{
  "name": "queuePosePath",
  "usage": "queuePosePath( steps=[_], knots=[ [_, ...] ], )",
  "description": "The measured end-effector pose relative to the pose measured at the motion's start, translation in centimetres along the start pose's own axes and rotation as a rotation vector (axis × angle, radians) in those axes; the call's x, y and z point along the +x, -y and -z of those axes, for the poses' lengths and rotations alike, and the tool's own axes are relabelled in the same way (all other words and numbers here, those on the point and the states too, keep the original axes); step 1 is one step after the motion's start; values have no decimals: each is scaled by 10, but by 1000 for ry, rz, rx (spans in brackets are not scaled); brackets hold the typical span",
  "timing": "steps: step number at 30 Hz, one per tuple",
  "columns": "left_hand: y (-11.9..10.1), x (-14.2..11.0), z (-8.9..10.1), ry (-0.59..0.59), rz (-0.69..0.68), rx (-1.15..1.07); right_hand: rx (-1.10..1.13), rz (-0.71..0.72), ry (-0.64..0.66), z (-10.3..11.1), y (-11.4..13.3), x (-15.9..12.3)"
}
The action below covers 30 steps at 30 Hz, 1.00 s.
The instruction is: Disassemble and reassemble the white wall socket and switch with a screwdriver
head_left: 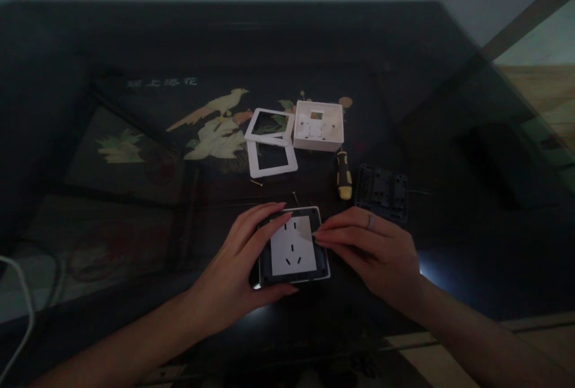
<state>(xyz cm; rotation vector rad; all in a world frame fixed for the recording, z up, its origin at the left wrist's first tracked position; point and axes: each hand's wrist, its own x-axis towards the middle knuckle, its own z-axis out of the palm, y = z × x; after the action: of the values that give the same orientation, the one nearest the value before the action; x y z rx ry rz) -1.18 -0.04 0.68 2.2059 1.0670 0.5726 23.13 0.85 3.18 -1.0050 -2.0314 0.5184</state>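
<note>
A wall socket point(293, 256) with a white slotted face and a dark surround sits in a white box at the near part of the table. My left hand point(245, 256) grips it from the left, thumb along the near side and fingers over the far side. At the socket's right edge my right hand point(375, 250) has its fingertips pinched together; whatever is between them is too small to make out. Just beyond the socket lie a screw point(295, 198) and another screw point(256, 183).
Two white frames point(272, 171) overlap beyond the socket, beside an open white mounting box point(318, 144). A yellow and black screwdriver point(344, 178) points away from me. Right of it lies a dark plastic case point(381, 190). A white cable point(27, 304) hangs at the left edge.
</note>
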Motion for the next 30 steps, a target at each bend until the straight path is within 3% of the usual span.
queuePosePath(
  steps=[9, 30],
  knots=[
    [-1, -2, -1, -27, -20, -36, -67, 191, 45, -1, 1, 0],
    [-2, 0, -3, -32, -35, -12, -142, 164, 27, -5, -2, -4]
  ],
)
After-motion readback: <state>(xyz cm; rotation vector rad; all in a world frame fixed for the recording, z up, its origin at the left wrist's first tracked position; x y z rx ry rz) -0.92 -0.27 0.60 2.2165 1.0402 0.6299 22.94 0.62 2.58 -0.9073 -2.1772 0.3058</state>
